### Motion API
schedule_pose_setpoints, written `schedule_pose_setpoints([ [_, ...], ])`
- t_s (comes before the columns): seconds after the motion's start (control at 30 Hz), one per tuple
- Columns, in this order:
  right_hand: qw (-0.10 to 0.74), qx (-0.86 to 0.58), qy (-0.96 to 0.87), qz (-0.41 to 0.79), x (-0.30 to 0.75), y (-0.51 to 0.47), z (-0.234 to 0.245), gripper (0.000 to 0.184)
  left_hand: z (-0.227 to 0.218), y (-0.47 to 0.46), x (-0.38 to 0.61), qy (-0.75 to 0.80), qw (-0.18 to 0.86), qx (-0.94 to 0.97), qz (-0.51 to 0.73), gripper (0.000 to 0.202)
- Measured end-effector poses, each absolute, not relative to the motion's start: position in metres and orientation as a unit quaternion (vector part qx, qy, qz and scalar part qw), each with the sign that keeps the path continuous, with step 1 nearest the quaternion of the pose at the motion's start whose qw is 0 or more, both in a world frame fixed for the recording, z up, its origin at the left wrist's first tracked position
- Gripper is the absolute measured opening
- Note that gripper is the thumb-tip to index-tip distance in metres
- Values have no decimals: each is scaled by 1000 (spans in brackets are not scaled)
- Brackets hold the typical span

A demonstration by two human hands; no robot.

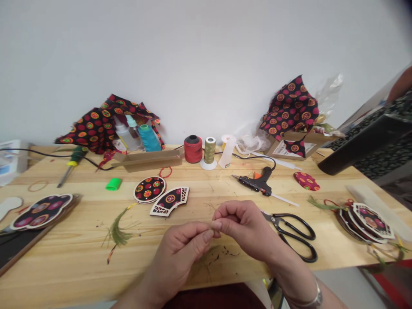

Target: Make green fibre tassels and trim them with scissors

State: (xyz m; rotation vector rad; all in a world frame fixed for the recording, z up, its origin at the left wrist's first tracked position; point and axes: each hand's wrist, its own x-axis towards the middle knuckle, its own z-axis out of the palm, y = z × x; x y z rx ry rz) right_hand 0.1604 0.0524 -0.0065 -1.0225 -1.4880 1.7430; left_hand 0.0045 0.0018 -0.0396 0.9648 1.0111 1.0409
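Observation:
My left hand (185,244) and my right hand (243,227) meet over the front middle of the wooden table (80,253), fingertips pinched together on something thin that I cannot make out. Just behind them lie a round fabric-covered ornament (149,189) and a fan-shaped one (170,200), with a green tassel (117,231) trailing to the left. Black scissors (294,234) lie right beside my right hand.
A black glue gun (257,182), red (193,149) and olive thread spools (210,152), a green cap (113,184), a screwdriver (71,165), bottles (128,133), patterned fabric (96,124) and a cardboard box (299,143) stand farther back. Stacked ornaments lie at left (40,211) and right (368,219).

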Motion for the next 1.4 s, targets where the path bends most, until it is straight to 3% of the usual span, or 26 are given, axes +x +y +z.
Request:
schedule_pose_setpoints([
  [0.23, 318, -412, -552, 652, 159, 50, -6, 11, -35, 2, 6, 498, 557, 476, 464, 16],
  [0.47, 325, -426, -584, 610, 160, 44, -7, 10, -39, 1, 7, 499, 579, 410, 498, 14],
  [0.6, 338, -407, -606, 593, 162, 36, -15, 34, -45, 2, 5, 499, 581, 358, 535, 12],
  [0.67, 343, -427, -606, 577, 161, 31, -19, 32, -48, 2, 4, 497, 582, 350, 540, 10],
  [0.8, 368, -469, -643, 481, 157, 23, -24, 12, -47, 3, 5, 516, 556, 360, 544, 10],
  [1.07, 389, -452, -777, 203, 158, 15, -24, 15, -29, 6, 8, 572, 456, 447, 515, 9],
  [1.4, 360, -417, -822, 141, 156, 9, -31, 17, -30, 6, 8, 573, 433, 467, 515, 14],
])
